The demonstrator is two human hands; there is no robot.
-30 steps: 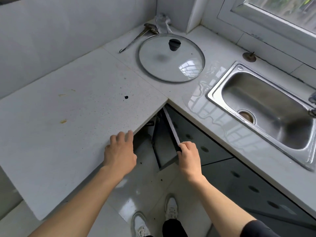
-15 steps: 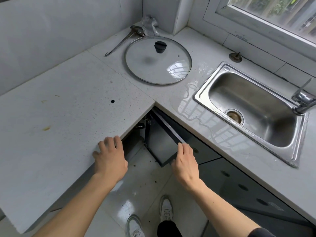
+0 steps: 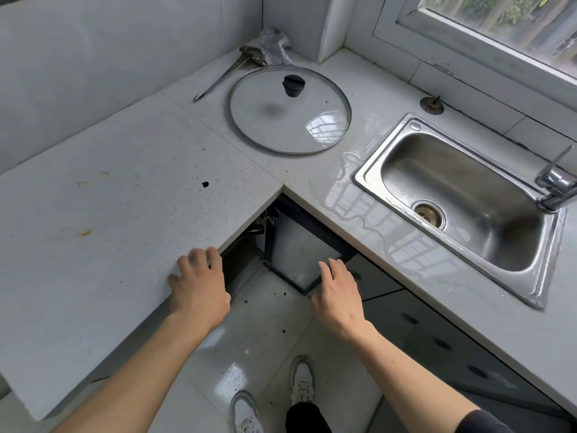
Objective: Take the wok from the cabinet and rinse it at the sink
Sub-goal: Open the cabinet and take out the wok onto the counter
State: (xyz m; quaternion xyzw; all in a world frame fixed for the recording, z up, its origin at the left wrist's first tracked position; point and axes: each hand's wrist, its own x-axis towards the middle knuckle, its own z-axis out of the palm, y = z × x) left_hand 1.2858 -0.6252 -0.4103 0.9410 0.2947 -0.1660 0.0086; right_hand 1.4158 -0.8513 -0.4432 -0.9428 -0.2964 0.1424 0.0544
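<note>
No wok shows in this view. Under the inner corner of the white countertop (image 3: 131, 214), a dark-framed cabinet door (image 3: 296, 251) stands swung out, and the space behind it is dark. My left hand (image 3: 199, 285) rests on the countertop's front edge, fingers loosely bent, holding nothing. With its fingers nearly straight, my right hand (image 3: 338, 295) lies against the lower outer corner of the door. The steel sink (image 3: 368, 178) is set into the counter at the right, with its tap (image 3: 555, 185) at the far right.
A glass lid (image 3: 290, 110) with a black knob lies on the counter near the back corner. A metal ladle (image 3: 224, 76) and crumpled plastic lie behind it. A sink strainer (image 3: 431, 104) sits by the window sill. Water pools left of the sink.
The cabinet door has swung further out. My right hand went from gripping its edge to lying on it with straight fingers. My left hand slid back along the counter edge.
</note>
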